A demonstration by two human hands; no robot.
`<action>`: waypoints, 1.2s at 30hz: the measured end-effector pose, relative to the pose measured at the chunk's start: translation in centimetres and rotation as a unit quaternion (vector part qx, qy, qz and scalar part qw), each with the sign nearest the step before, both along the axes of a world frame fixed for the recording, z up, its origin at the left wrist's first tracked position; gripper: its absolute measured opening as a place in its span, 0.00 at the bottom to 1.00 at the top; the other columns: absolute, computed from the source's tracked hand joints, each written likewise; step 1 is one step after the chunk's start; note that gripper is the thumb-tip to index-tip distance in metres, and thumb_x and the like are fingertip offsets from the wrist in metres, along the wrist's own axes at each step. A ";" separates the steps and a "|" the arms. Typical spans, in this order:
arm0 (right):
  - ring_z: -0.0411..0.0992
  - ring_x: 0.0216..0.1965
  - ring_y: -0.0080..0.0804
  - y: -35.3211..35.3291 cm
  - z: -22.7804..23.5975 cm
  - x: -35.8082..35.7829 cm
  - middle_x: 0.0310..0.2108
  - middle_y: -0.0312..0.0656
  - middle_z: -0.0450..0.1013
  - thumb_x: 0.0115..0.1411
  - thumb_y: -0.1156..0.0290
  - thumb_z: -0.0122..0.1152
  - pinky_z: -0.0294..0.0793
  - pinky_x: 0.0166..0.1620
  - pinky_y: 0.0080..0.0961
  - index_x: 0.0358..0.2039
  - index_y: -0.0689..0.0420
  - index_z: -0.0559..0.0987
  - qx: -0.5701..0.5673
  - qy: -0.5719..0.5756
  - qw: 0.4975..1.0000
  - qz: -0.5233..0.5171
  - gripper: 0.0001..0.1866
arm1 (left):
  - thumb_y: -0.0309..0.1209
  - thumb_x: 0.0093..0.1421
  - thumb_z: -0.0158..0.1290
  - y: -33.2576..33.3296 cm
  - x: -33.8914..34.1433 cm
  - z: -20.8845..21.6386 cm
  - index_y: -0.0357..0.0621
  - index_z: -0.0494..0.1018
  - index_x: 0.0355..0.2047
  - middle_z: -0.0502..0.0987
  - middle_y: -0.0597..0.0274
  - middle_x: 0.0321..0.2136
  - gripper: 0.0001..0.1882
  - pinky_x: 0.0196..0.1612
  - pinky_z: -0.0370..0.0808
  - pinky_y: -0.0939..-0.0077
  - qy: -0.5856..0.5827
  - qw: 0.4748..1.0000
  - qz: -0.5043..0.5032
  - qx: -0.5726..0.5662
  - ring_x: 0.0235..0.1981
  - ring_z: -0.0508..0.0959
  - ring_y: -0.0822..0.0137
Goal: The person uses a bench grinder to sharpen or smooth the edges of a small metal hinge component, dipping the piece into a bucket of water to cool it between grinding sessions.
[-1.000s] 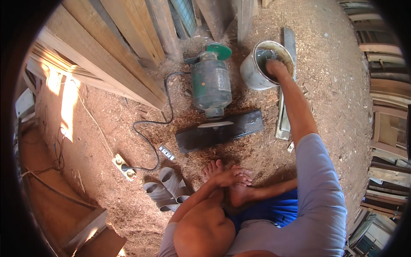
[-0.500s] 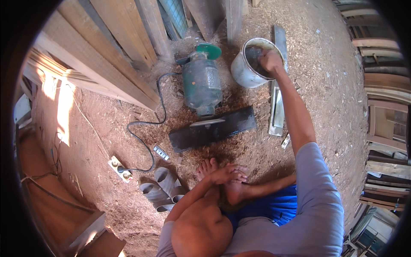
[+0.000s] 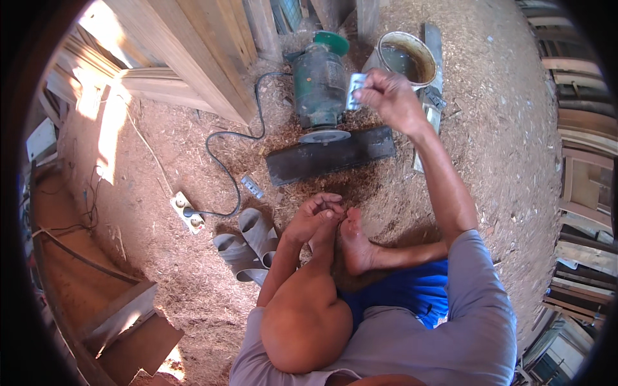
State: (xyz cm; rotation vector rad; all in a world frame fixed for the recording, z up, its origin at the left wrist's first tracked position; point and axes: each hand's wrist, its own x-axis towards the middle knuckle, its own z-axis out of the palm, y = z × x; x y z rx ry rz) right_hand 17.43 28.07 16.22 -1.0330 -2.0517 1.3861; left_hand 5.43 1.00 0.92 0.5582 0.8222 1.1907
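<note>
My right hand (image 3: 394,96) is closed on a small flat silvery metal piece (image 3: 355,91), held by one end between thumb and fingers. It hangs just right of a dusty green grinder motor (image 3: 318,83), in front of a whitish bucket (image 3: 421,76) with murky liquid inside. At the motor's near end a round grinding disc (image 3: 325,136) sits above a dark board (image 3: 331,156). Whether the disc turns I cannot tell. My left hand (image 3: 314,217) holds nothing; its fingers are loosely bent and apart, over my bare feet (image 3: 356,244).
A similar metal piece (image 3: 252,186) lies on the shavings-strewn ground near a power strip (image 3: 187,212). The motor's black cable (image 3: 222,134) loops to it. Grey sandals (image 3: 251,241) lie beside my left arm. Timber planks (image 3: 187,58) lean at the far left; flat bars lie beneath the bucket's right side.
My right hand has come out of the bucket and moved nearer and left, with the metal piece now showing in it. My left hand has lifted off my foot a little.
</note>
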 end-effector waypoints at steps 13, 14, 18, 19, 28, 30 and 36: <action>0.65 0.23 0.17 -6.7 -4.2 0.8 0.21 0.33 0.69 0.58 0.73 0.62 0.67 0.28 0.16 0.25 0.59 0.74 -0.210 0.157 0.960 -0.102 0.07 | 0.31 0.57 0.59 -0.9 0.2 1.1 0.41 0.64 0.56 0.74 0.59 0.45 0.28 0.52 0.68 0.74 0.081 0.995 0.050 0.024 0.46 0.72 0.71; 0.68 0.22 0.18 -7.3 -5.7 1.3 0.24 0.34 0.74 0.59 0.71 0.61 0.70 0.28 0.19 0.28 0.56 0.75 -0.280 0.181 0.937 -0.102 0.05 | 0.32 0.56 0.59 -0.3 0.1 0.9 0.41 0.63 0.57 0.73 0.59 0.47 0.30 0.53 0.68 0.73 0.095 0.993 0.062 0.038 0.46 0.72 0.70; 0.65 0.19 0.17 -12.8 -8.5 1.4 0.22 0.33 0.71 0.59 0.70 0.61 0.68 0.23 0.16 0.30 0.57 0.75 -0.563 0.310 0.752 -0.143 0.05 | 0.35 0.52 0.63 1.1 -0.1 -0.1 0.40 0.57 0.61 0.70 0.63 0.50 0.39 0.54 0.66 0.73 0.100 0.988 0.100 0.063 0.48 0.70 0.71; 0.65 0.18 0.17 -13.8 -9.2 1.5 0.22 0.33 0.72 0.59 0.70 0.61 0.69 0.23 0.16 0.30 0.57 0.75 -0.585 0.307 0.738 -0.139 0.05 | 0.34 0.52 0.63 1.6 0.2 0.1 0.39 0.56 0.62 0.69 0.64 0.50 0.40 0.54 0.65 0.73 0.077 0.989 0.106 0.065 0.49 0.69 0.72; 0.66 0.16 0.13 -16.5 -12.0 3.6 0.22 0.32 0.71 0.61 0.69 0.58 0.72 0.25 0.15 0.34 0.57 0.75 -0.639 0.307 0.698 -0.105 0.06 | 0.35 0.54 0.62 2.9 2.2 1.3 0.35 0.58 0.59 0.73 0.62 0.42 0.37 0.43 0.73 0.78 -0.051 0.995 0.088 0.014 0.38 0.75 0.73; 0.66 0.17 0.13 -16.3 -11.6 4.4 0.21 0.32 0.71 0.61 0.68 0.58 0.72 0.25 0.15 0.35 0.57 0.76 -0.639 0.306 0.697 -0.109 0.06 | 0.37 0.54 0.63 3.5 2.9 1.4 0.37 0.59 0.59 0.73 0.63 0.41 0.37 0.44 0.74 0.77 -0.057 0.995 0.077 0.020 0.38 0.75 0.73; 0.64 0.17 0.13 -16.2 -11.6 6.5 0.24 0.33 0.73 0.61 0.67 0.58 0.67 0.22 0.14 0.34 0.56 0.76 -0.644 0.324 0.674 -0.160 0.07 | 0.29 0.58 0.58 5.1 5.1 1.5 0.31 0.62 0.52 0.73 0.63 0.33 0.25 0.33 0.73 0.82 -0.041 0.997 0.067 -0.001 0.28 0.74 0.75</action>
